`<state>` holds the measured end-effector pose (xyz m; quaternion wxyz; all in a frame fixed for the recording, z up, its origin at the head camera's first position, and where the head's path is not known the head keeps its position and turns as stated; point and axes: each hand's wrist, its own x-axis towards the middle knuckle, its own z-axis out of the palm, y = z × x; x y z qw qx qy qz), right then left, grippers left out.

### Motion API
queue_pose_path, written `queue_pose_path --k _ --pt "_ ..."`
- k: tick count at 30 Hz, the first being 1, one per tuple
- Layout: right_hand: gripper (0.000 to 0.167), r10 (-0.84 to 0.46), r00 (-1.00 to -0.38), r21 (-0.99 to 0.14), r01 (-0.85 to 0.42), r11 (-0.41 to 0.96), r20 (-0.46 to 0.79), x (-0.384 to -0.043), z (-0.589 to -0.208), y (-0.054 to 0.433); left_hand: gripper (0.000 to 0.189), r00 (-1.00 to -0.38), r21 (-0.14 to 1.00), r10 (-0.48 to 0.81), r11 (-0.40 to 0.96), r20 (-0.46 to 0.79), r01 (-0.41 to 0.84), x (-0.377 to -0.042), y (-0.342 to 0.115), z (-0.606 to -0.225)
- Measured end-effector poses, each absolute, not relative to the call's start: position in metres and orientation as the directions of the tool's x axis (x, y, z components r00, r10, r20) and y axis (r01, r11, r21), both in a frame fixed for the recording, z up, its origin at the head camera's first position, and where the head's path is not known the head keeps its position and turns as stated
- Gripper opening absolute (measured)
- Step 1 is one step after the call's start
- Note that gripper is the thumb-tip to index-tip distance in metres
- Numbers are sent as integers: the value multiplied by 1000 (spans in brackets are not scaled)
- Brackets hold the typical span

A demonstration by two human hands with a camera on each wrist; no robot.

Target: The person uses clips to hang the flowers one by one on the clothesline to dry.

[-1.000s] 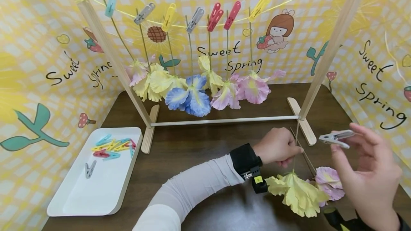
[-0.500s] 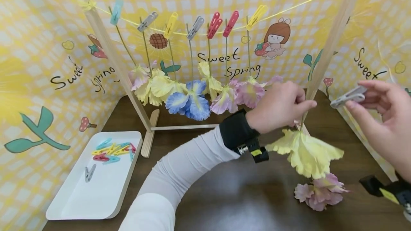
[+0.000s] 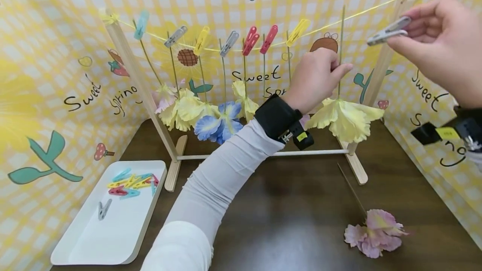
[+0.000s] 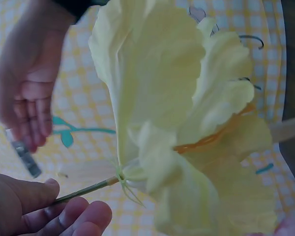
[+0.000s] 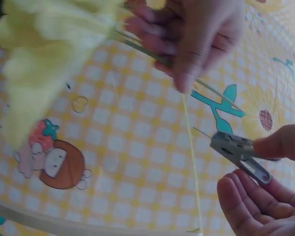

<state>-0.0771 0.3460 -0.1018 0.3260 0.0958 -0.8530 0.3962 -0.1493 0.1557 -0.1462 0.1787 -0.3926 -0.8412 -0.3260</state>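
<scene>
My left hand pinches the stem of a yellow artificial flower, bloom hanging down and stem upright, its top by the yellow string. In the left wrist view the stem lies between thumb and fingers, close to the bloom. To the right and higher, my right hand holds a grey clothespin between thumb and fingers, its tip pointing left toward the string. In the right wrist view the clothespin is apart from the stem. A pink flower lies on the dark table.
Several flowers hang from the string by coloured clothespins, among them a blue one. The string spans a wooden frame, with its left post and right post. A white tray with several clothespins stands at left.
My left hand has raised the yellow flower from the tabletop up to the string. My right hand has risen with the grey clothespin. The pink flower stays on the table.
</scene>
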Motion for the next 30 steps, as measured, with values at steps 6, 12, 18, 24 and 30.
queue_pose_path --k 6,12,18,24,30 --pt "20 -28 -789 -442 -372 816 613 -109 -70 338 45 -677 438 478 523 559 731 -174 155 -160" --pt "37 -187 -819 -221 -354 909 542 -137 -52 327 43 -708 429 445 577 548 695 -186 156 -165" --pt "37 -175 -874 -254 -315 915 454 -155 -40 322 45 -734 437 415 607 538 664 -193 161 -164" --pt "18 -126 -913 -391 -286 875 387 -164 -30 326 44 -745 454 409 606 527 653 -196 167 -167" --pt "10 -110 -941 -515 -269 814 319 -169 -24 331 43 -760 455 407 623 506 636 -196 169 -166"
